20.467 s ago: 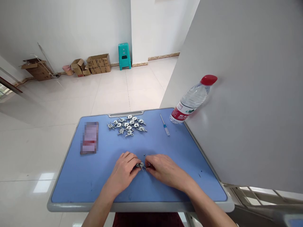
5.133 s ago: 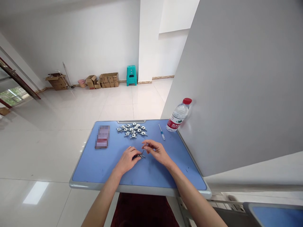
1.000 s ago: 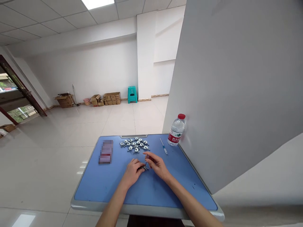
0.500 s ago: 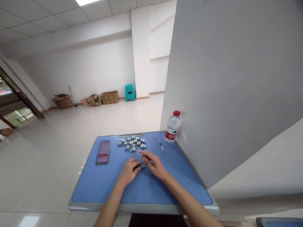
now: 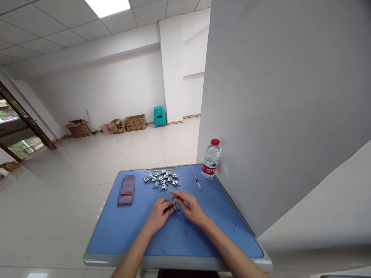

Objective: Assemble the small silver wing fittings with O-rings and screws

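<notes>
My left hand rests on the blue desktop, its fingers closed on a small silvery metal part with prongs sticking out. From that part a thin dark pin or screw stands up. Just above and to the right, my right hand has thumb and forefinger brought together at the top of the pin; what they pinch is too small to make out. Beyond both hands lies a pile of several similar metal parts. A small screwdriver with a blue and clear handle lies to the right of the pile.
A water bottle with a red cap stands at the desk's back right corner, against a grey wall. A blurred purplish flat object lies at the left. Cardboard boxes and a green stool stand across the room.
The view has tilted up slightly, so the desk sits lower. My right fingers have shifted a little over the pin; the left hand keeps its hold on the metal part.
</notes>
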`<state>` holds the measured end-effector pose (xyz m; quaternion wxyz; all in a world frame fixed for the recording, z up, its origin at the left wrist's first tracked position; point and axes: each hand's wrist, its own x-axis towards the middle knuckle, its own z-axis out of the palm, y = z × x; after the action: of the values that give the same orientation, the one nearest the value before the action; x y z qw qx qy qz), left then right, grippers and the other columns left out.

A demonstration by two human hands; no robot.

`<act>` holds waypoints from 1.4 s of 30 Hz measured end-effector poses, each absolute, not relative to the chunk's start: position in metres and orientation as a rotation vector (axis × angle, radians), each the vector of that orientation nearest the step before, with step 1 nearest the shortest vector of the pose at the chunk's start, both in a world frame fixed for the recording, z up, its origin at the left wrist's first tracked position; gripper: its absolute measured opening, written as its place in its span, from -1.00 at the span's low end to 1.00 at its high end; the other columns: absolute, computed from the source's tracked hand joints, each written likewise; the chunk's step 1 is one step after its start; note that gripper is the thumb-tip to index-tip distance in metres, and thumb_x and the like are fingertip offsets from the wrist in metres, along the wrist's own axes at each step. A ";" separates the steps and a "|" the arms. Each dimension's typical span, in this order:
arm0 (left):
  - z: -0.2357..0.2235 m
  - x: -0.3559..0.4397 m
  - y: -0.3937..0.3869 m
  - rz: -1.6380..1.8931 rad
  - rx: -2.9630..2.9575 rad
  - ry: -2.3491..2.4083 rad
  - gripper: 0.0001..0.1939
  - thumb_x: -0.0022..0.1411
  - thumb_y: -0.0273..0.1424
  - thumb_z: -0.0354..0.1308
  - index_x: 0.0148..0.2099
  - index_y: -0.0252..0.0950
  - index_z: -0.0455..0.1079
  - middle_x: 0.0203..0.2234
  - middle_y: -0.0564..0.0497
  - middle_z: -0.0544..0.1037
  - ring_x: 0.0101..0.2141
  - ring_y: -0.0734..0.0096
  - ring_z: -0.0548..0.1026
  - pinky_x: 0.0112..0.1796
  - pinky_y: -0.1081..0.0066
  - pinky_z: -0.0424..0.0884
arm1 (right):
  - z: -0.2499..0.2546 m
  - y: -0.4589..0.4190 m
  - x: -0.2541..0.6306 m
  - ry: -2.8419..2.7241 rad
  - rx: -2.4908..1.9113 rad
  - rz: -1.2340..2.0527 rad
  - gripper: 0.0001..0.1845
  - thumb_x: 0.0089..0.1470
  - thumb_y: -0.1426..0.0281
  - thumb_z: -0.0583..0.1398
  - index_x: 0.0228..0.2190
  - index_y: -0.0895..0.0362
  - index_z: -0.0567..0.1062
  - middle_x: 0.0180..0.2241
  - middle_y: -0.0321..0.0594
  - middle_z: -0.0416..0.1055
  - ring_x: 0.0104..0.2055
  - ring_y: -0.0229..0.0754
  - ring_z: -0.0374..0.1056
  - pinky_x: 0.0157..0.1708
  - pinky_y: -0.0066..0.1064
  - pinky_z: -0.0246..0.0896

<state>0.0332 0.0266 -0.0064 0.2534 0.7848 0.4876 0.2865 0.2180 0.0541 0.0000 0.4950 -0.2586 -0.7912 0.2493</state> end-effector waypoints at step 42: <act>-0.002 0.032 0.036 0.718 2.103 1.266 -0.83 0.29 -0.32 0.14 -0.15 -0.19 0.54 -0.34 0.00 0.48 -0.24 0.27 0.42 -0.19 0.32 0.37 | 0.012 0.051 0.222 -1.917 -0.728 0.614 -0.75 0.30 0.39 0.02 -0.08 0.03 0.44 -0.32 -0.18 0.45 -0.28 -0.16 0.36 -0.26 -0.33 0.29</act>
<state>0.0321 0.0357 -0.0023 0.2878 0.7874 0.4741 0.2690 0.2224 0.0511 0.0116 0.4797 -0.2984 -0.7858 0.2518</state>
